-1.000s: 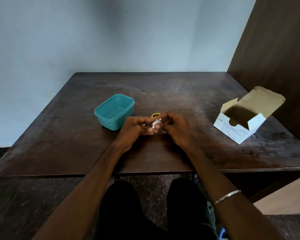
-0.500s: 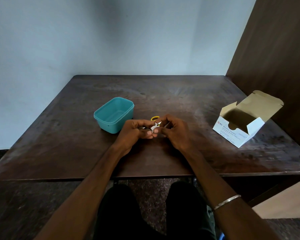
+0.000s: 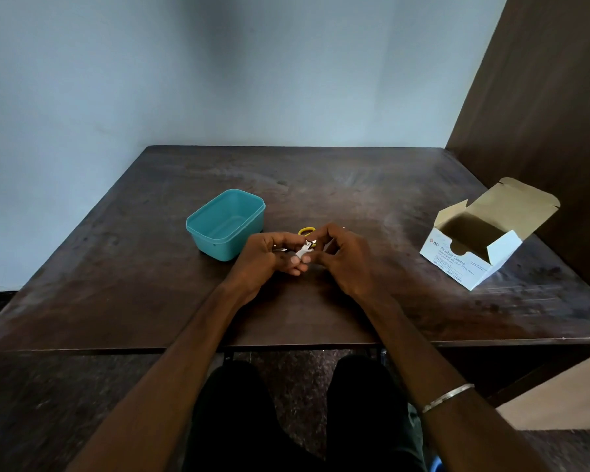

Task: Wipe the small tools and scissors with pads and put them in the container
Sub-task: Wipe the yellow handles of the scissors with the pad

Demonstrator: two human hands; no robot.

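Observation:
My left hand (image 3: 269, 260) and my right hand (image 3: 346, 258) meet over the middle of the dark table (image 3: 372, 199). Between their fingertips is a small metal tool (image 3: 308, 246) with a white pad (image 3: 301, 254) against it. My left hand grips the tool, and my right thumb and forefinger pinch at the pad end. Just behind the hands the yellow handle of the scissors (image 3: 307, 230) lies on the table, its blades hidden. The teal container (image 3: 225, 223) stands open to the left of my left hand, with nothing visible inside.
An open cardboard box of alcohol swabs (image 3: 477, 240) stands at the right of the table, near a brown wooden panel (image 3: 542, 114). A pale wall runs behind the table. My knees are under the table's front edge (image 3: 286, 347).
Both hands stay together on the small tool with only slight finger movement. The view has tilted a little, so the table sits lower in the frame.

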